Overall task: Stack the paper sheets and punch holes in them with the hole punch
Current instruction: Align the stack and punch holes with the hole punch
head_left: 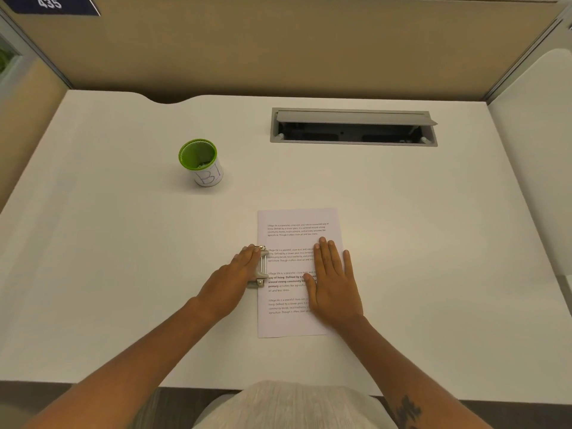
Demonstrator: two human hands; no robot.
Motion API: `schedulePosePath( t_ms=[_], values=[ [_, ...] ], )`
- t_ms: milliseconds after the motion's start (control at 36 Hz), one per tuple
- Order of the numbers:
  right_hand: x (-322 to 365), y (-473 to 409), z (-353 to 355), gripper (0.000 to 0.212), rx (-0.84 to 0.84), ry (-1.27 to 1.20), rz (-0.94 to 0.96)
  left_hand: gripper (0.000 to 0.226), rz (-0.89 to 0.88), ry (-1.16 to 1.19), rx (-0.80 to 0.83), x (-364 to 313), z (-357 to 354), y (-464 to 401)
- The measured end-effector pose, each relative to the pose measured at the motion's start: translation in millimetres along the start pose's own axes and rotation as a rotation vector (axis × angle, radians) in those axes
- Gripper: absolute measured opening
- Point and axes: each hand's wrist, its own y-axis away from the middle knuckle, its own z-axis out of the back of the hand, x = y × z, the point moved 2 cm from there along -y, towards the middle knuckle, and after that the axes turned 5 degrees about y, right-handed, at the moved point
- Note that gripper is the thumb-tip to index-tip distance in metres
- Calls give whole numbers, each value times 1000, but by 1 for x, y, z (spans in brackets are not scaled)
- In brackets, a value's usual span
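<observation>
A stack of white printed paper sheets (pixel 291 239) lies on the white desk (pixel 123 258) in front of me. A grey metal hole punch (pixel 262 267) sits over the middle of the stack's left edge. My left hand (pixel 230 281) lies flat on top of the punch, palm down, covering most of it. My right hand (pixel 332 281) rests flat on the right half of the sheets, fingers spread.
A green cup (pixel 200 162) with a white label stands at the back left. A grey cable box (pixel 353 126) with its lid raised is set into the desk at the back right. Beige partition walls enclose the desk.
</observation>
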Motion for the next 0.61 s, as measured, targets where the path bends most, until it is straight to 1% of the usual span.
schedulePosePath(
  t_ms=[250, 611],
  values=[
    [0, -1, -1, 75, 3, 13, 1, 78, 10, 59, 1, 0, -1, 2],
    [0, 0, -2, 73, -7, 22, 6, 83, 31, 169, -39, 14, -14, 2]
  ],
)
